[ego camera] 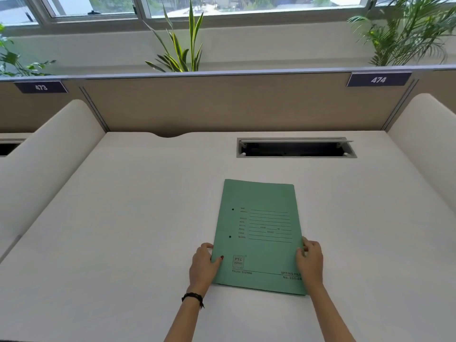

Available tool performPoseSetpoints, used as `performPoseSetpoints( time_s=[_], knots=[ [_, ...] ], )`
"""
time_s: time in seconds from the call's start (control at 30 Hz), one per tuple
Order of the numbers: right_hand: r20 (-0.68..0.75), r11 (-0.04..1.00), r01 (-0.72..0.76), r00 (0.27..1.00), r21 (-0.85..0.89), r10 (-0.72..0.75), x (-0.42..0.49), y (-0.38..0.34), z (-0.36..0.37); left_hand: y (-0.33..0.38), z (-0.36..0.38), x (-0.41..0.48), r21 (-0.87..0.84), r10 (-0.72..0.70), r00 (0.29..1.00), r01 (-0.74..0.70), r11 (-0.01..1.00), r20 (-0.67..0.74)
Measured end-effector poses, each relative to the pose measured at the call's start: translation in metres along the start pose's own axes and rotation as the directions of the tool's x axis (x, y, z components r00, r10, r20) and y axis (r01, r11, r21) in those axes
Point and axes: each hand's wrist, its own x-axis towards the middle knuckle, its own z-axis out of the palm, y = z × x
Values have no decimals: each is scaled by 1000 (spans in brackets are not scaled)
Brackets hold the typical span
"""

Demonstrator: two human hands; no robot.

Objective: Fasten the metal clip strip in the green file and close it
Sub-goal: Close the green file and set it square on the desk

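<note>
Closed green card file (259,238), printed "PTC", "FILING SYSTEM", flat on white desk (123,218). Left hand (204,265) pinches its left edge, right hand (309,261) its right edge. Partition labels "473" (40,87), "474" (378,80); open cable tray (296,148) behind.

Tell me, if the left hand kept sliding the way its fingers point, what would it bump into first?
The left hand points away and a bit right, and already holds the left edge of the closed green file, so it would probably just slide along or over the file. Beyond that the desk looks bare up to the partition.
</note>
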Motion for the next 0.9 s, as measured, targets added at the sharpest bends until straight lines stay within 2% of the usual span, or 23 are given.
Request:
performPoseSetpoints(
  time_s=[0.1,0.2,0.33,0.47,0.6,0.7,0.9],
  knots=[
    [-93,998,56,994,-37,-59,-9,6,11,-3,1,0,-20,-19,1000,19,1000,23],
    [-145,990,108,982,-94,-121,-12,12,19,-8,-3,4,-100,-6,993,18,995,117],
    [-162,981,99,979,-167,-127,-11,14,21,-21,-18,-2,-304,111,945,-13,952,307],
    [-156,971,119,976,-205,-153,-10,14,22,-34,-25,-8,-319,180,903,-50,947,390],
    [-162,970,133,972,-205,-167,-8,12,22,-31,-30,-12,-327,197,892,-60,943,406],
    [-160,975,123,975,-186,-154,-5,8,22,-22,-33,-13,-424,220,876,-20,905,429],
    [-80,990,121,989,-69,-126,9,1,18,-17,-30,-4,-575,173,934,41,817,312]
  ],
)
